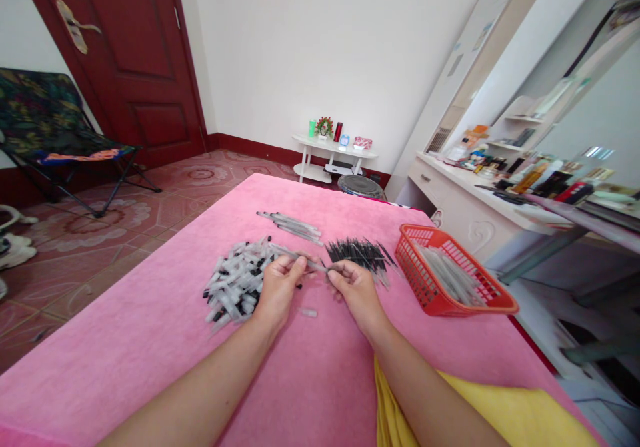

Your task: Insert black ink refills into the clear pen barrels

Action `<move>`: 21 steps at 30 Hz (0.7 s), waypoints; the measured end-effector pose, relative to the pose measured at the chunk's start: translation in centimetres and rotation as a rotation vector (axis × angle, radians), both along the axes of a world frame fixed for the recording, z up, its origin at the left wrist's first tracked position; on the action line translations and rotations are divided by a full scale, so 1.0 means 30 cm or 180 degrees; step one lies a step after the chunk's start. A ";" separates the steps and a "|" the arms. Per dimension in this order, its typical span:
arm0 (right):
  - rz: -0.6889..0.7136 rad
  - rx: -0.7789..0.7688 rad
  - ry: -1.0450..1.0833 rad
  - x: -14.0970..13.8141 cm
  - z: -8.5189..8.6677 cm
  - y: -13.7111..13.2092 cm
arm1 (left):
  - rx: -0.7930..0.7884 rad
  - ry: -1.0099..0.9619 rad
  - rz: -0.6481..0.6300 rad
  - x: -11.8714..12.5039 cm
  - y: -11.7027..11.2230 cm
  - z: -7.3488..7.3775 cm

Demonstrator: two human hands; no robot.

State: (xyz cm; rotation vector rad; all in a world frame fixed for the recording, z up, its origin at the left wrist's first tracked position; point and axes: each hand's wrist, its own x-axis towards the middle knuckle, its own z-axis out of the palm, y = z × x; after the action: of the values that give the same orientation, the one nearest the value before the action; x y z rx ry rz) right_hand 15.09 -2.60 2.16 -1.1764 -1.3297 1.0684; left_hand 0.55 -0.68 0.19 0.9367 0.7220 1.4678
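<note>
My left hand (279, 288) pinches a slim clear pen barrel (314, 266) between thumb and fingers, over the pink cloth. The fingers of my right hand (359, 292) close on the barrel's right end; a dark tip shows there, but its detail is too small to make out. Beside my left hand lies a heap of clear pen caps (235, 284) with black parts. Just beyond my right hand is a pile of dark pen refills (356, 252). Several pens (291, 224) lie side by side farther back. One loose clear cap (309, 312) rests between my forearms.
A red plastic basket (417, 294) holding clear pen barrels (450, 275) stands at the right. The pink-covered table (125, 367) carries a yellow cloth (505, 407) near my right forearm. A cluttered dresser (465, 187) is farther right; a folding chair (55, 120) stands left.
</note>
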 end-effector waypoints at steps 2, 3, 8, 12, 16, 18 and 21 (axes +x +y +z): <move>0.0000 -0.0063 0.0147 -0.001 -0.001 0.000 | -0.0009 -0.0014 0.0002 0.000 0.000 0.000; 0.0052 -0.0131 0.0197 -0.002 -0.003 0.000 | -0.0022 -0.0024 0.0003 0.000 0.000 0.001; 0.0167 -0.0147 0.0112 -0.003 -0.014 0.001 | -0.0086 -0.0046 0.0031 0.001 -0.004 0.008; 0.0077 -0.0106 0.0270 -0.004 -0.008 0.000 | -0.0103 -0.0104 0.0037 0.001 -0.004 0.009; 0.0239 -0.0245 0.0214 -0.004 -0.005 -0.002 | -0.0093 -0.0093 0.0031 0.001 -0.005 0.009; 0.0220 -0.0150 0.0095 -0.001 -0.007 -0.001 | -0.0095 -0.0061 0.0034 0.001 -0.006 0.008; 0.0114 -0.0073 0.0115 0.002 -0.011 0.001 | -0.0061 0.0009 0.0033 0.001 -0.007 0.007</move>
State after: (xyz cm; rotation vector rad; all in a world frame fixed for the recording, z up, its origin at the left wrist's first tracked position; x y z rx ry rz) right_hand 15.14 -2.57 1.83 -1.1489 -1.3179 1.1283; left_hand 0.58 -0.88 0.41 0.9219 0.7427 1.4666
